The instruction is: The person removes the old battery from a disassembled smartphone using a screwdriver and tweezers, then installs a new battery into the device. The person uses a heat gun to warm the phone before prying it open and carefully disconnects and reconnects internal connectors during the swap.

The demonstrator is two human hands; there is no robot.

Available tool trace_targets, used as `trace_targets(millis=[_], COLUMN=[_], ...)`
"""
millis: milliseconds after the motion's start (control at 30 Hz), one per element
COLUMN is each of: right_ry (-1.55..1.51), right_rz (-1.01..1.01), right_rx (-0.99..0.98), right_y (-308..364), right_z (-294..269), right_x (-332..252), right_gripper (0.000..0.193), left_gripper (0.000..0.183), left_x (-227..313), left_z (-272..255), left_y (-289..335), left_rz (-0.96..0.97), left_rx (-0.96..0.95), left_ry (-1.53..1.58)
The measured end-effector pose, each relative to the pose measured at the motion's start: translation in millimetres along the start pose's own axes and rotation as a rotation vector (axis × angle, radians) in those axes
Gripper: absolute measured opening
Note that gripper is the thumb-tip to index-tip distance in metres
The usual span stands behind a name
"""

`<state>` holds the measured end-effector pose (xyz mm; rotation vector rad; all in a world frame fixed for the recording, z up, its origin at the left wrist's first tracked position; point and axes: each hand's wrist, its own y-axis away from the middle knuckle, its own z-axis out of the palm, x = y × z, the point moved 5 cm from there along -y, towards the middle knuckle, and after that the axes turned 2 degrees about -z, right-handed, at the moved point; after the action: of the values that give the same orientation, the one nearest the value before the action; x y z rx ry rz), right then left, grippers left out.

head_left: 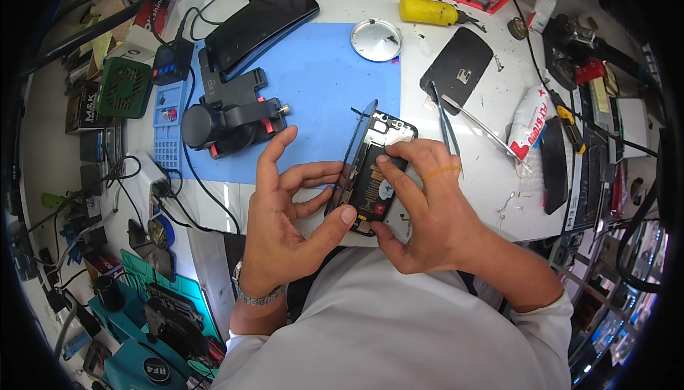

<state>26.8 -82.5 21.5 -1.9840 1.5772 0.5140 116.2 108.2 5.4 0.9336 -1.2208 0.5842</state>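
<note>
An opened smartphone (377,169) stands tilted over the front edge of the table, its dark battery and metal shield showing. Its thin screen panel (362,137) is swung up along the left side. My left hand (288,222) pinches the phone's lower left side, with the thumb on the near edge, several fingers behind the panel and the index finger raised. My right hand (434,201) grips the right side, its index finger on the battery area and its thumb at the bottom corner. Where the panel joins the body is partly hidden.
A blue mat (306,69) bears a black clamp holder (235,116), a large dark phone (263,27) and a round metal dish (376,39). To the right lie a black back cover (459,69), tweezers (447,130), a metal pry tool (484,128) and a white tube (529,123).
</note>
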Motion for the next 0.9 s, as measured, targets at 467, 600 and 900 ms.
trace_targets(millis=[467,600,900], right_ry=[0.042,0.056,0.031], right_rz=[0.079,0.080,0.065], right_rx=[-0.042,-0.046,-0.031], right_y=[-5.4,-4.8,-4.6], right_z=[-0.5,-1.0,0.4], right_x=[-7.4,-8.5,-6.3], right_gripper=[0.070,0.067,0.069], left_gripper=[0.108,0.108,0.109], left_x=[-0.9,-0.1,-1.3], left_z=[-1.0,-1.2,-0.8], left_y=[1.1,1.5,0.6], left_rz=[-0.006,-0.013,-0.010], left_rx=[-0.005,-0.004,0.000], left_ry=[0.017,0.031,0.036])
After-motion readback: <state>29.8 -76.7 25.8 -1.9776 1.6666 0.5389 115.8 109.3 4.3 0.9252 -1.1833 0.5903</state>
